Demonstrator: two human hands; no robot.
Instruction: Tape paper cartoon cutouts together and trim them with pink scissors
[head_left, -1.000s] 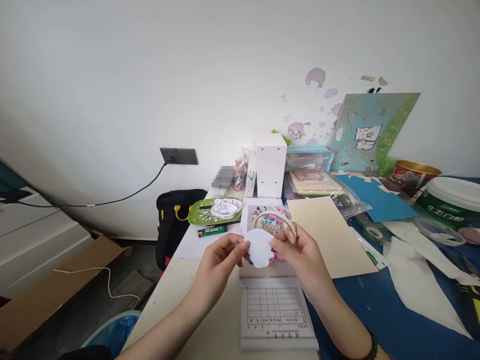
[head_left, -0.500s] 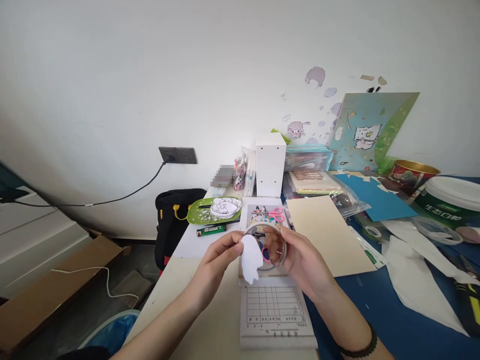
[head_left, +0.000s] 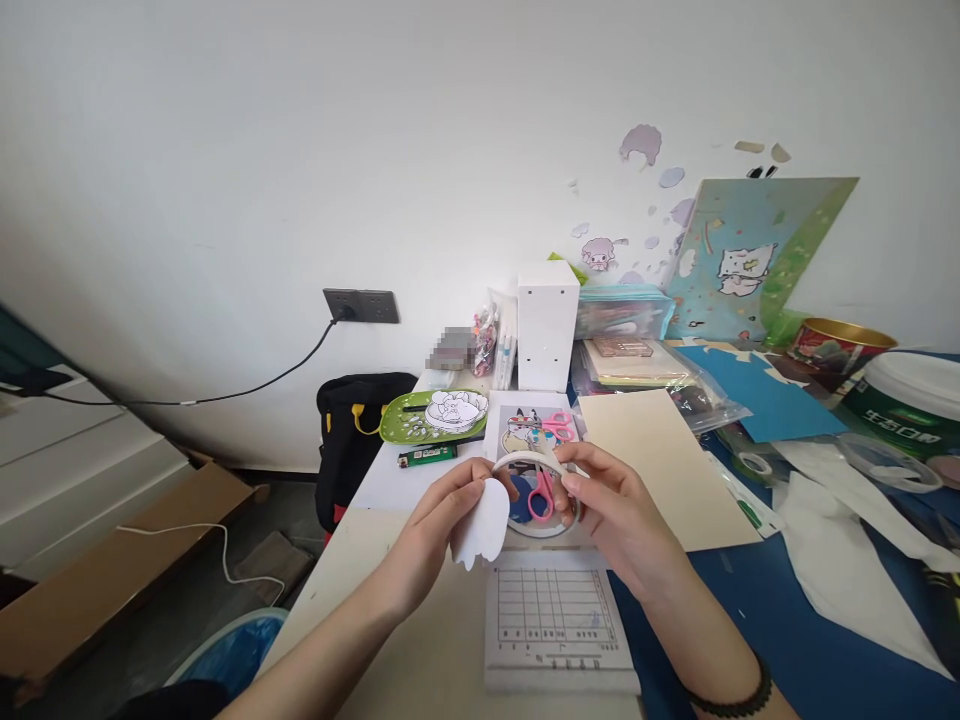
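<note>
My left hand [head_left: 435, 525] pinches a white scalloped paper cut-out [head_left: 480, 522] between thumb and fingers, just above the desk's near edge. My right hand [head_left: 611, 510] holds a roll of clear tape [head_left: 536, 495] upright beside the cut-out, and both hands touch the ring. Through the ring I see pink scissors [head_left: 541, 494] lying on a colourful cartoon print [head_left: 525, 425]. A ruled pad [head_left: 555, 620] lies directly under my hands.
A green tray with a drawn cut-out [head_left: 431, 415], a white box [head_left: 547, 325], a beige card sheet [head_left: 652, 460], blue paper [head_left: 750, 395], tins [head_left: 900, 400] and white paper scraps [head_left: 847, 560] crowd the desk. A black bag [head_left: 349, 430] and a cardboard box [head_left: 112, 580] sit on the floor at left.
The paper cut-out has swung left and down, turning edge-on in my left hand. The tape roll has tilted from flat to upright, and my view has shifted slightly.
</note>
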